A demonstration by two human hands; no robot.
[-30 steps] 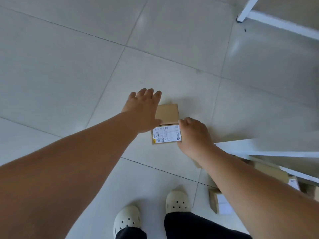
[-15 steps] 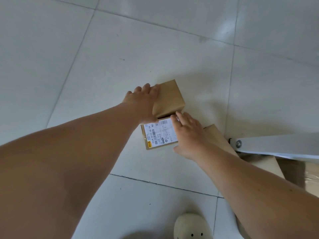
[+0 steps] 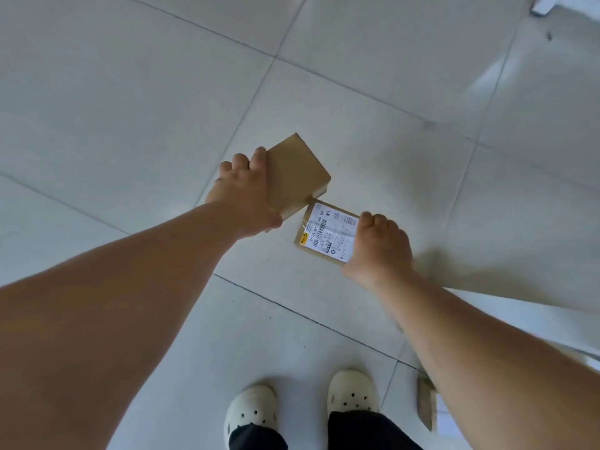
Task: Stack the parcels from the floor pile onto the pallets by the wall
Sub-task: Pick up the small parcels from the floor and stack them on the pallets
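Left grip (image 3: 243, 195) clamps plain box (image 3: 298, 173), right grip (image 3: 379, 245) labelled box (image 3: 324, 233); both look light, stiff. Hold yours by the edges.

Parcel room: tiled floor (image 3: 130, 92), labelled parcel (image 3: 326, 235)

The upper parcel (image 3: 295, 173) sits mid-frame, the lower parcel (image 3: 328, 235) just to its lower right. A third parcel (image 3: 426, 404) lies right of the shoes (image 3: 352, 393).

The plain parcel (image 3: 293, 175) in the left hand (image 3: 242, 196) is matt brown cardboard; the labelled parcel (image 3: 326, 238) in the right hand (image 3: 378, 246) carries a white paper label (image 3: 337, 226). The floor (image 3: 130, 108) tiles beneath both hands look smooth, faintly glossy.
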